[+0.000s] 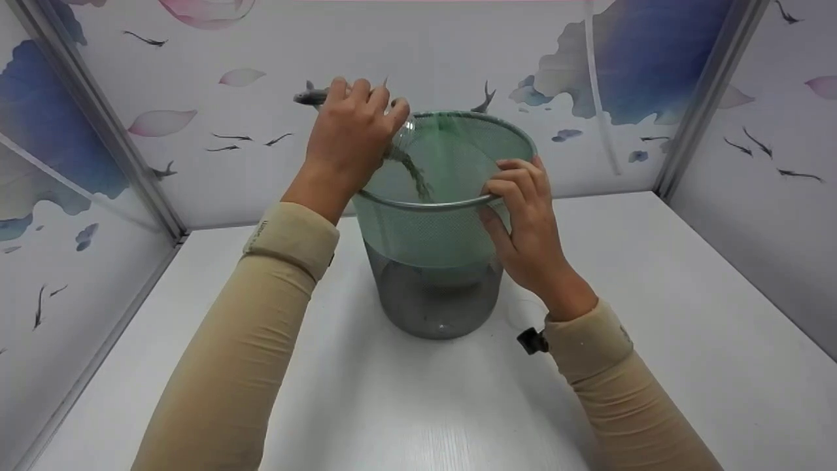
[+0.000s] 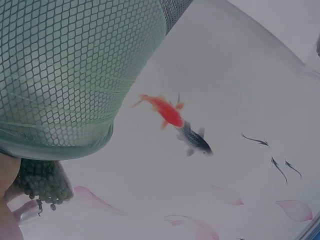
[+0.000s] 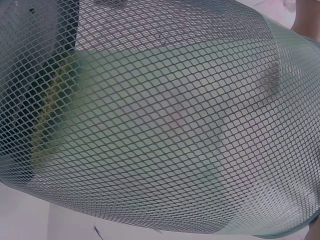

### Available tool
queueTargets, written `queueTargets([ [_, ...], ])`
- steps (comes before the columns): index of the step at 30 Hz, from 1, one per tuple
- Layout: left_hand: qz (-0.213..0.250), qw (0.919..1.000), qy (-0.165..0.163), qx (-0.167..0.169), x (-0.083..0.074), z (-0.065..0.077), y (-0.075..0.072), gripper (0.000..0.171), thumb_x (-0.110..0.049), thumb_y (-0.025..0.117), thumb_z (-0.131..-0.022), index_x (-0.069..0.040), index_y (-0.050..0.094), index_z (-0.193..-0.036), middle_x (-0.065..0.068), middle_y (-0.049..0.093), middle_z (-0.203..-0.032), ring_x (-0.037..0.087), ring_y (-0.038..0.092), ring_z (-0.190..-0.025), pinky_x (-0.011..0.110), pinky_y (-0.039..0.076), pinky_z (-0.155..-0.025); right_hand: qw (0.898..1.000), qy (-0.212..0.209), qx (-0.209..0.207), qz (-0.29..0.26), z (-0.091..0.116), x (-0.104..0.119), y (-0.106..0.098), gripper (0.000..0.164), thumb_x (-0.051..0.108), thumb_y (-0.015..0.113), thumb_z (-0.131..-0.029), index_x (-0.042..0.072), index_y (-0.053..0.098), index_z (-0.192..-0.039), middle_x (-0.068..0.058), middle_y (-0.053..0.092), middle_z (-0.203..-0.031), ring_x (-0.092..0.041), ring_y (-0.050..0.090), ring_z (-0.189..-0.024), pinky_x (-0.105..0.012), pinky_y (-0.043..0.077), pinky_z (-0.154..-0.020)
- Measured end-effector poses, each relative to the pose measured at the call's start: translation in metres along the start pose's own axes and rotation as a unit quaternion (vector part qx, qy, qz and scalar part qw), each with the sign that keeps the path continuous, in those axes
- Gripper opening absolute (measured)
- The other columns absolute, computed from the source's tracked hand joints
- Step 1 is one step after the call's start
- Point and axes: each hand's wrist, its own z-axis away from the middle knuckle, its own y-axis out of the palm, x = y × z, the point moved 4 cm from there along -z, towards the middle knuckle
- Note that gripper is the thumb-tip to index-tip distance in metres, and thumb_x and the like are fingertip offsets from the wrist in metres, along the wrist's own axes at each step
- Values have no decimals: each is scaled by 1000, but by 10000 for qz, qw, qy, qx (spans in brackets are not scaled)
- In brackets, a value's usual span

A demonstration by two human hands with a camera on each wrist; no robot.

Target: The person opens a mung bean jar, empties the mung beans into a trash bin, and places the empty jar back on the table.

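A grey wire-mesh wastebasket point(image 1: 441, 301) stands upright on the table, lined with a thin green plastic bag point(image 1: 418, 235) folded over its rim. Above the rim's left side, my left hand point(image 1: 350, 134) grips a clear container point(image 1: 407, 133) tipped toward the opening. Small green beans point(image 1: 413, 171) spill from it in a stream into the lined basket; the left wrist view shows beans point(image 2: 45, 185) inside the container. My right hand point(image 1: 526, 216) holds the basket's right rim, fingers over the edge and thumb outside. Through the mesh, a yellowish-green heap point(image 3: 50, 107) shows in the bag.
The white table point(image 1: 418, 405) carries the basket. Printed wall panels point(image 1: 431, 46) with fish and petals close off the back and sides, joined by metal posts point(image 1: 713, 98). Near my right wrist are a small black device point(image 1: 533, 341) and a faint round clear thing point(image 1: 523, 313).
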Motion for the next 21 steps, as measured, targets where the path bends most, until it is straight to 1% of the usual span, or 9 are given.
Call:
queueTargets([
  [10,16,10000,12,45,0,0,-1,32,-4,58,-94,-11,56,-125,15,64,-113,34,57,-107,50,44,-94,10000,-17,-18,-19,-1,0,0,13,10,59,-97,8,57,-110,-9,56,-115,-31,41,-130,-55,7,-118],
  [13,20,10000,22,46,-1,0,-1,32,-4,57,-95,-11,56,-126,15,64,-114,34,57,-108,50,44,-96,10000,-16,-21,-25,-1,0,0,14,10,59,-97,8,57,-110,-10,56,-115,-31,41,-130,-55,7,-118],
  [17,-24,10000,65,-24,-1,0,-1,31,-3,58,-95,-11,57,-125,14,64,-114,34,58,-108,51,44,-97,10000,-19,-16,-18,-1,1,0,13,11,59,-98,8,57,-110,-10,56,-115,-31,40,-130,-55,7,-118],
  [21,-67,9998,116,-138,-2,0,-1,29,-3,58,-94,-10,57,-122,14,64,-110,34,58,-104,51,43,-95,10000,-11,-6,-8,-1,0,0,13,12,59,-98,9,56,-111,-10,56,-115,-31,40,-131,-55,7,-118],
])
